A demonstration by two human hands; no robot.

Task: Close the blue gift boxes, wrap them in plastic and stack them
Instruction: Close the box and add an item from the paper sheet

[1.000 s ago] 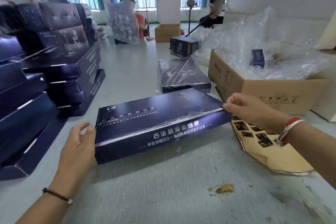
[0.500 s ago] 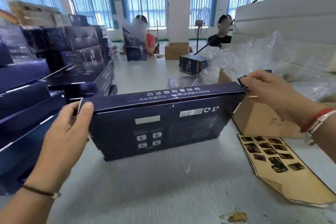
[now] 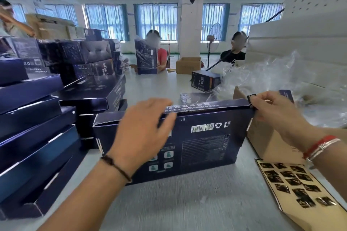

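Fingertips (image 3: pixel 252 100) of our right hand (image 3: pixel 277 112) are pinching a small dark sticker (image 3: pixel 251 98) onto the top corner of the blue gift box (image 3: pixel 202 144), standing on edge on the grey table (image 3: pixel 187 202). Our left hand (image 3: pixel 142 133), fingers loosely spread and blurred, is reaching over the matte cardboard flap, gripping nothing. We judge we are sealing the lid; next we need firm pressing, then crinkly clear plastic (image 3: pixel 272 77).

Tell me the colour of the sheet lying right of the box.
Tan-gold sheet, covered with rows of small black stickers; head view.
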